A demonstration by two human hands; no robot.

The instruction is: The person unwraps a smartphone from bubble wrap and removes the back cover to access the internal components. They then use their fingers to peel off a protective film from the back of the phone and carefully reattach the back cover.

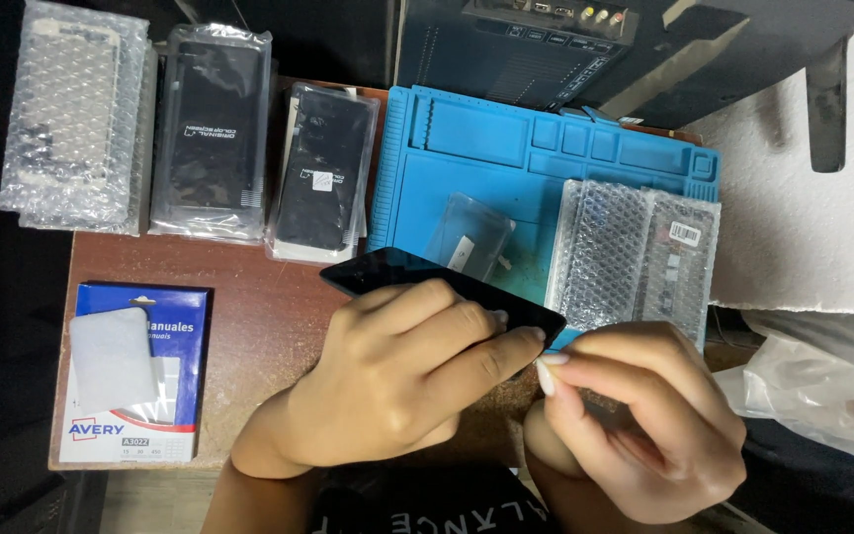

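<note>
Item: black phone screen panel [387, 269], flat, glossy, thin, tilted, held above the table [269, 326]. Left hand [397, 386] wraps over its near half, fingers curled and closed on the panel. Right hand [644, 415], just right of the left, has fingers pressed together, thumb and forefinger pinching at the panel's right corner; what lies between them cannot be made out. Beyond the hands: blue work mat [506, 168] carrying a clear film piece [469, 237] and bubble-wrapped packs [635, 252]. Left of the left hand: blue label packet [135, 386].
</note>
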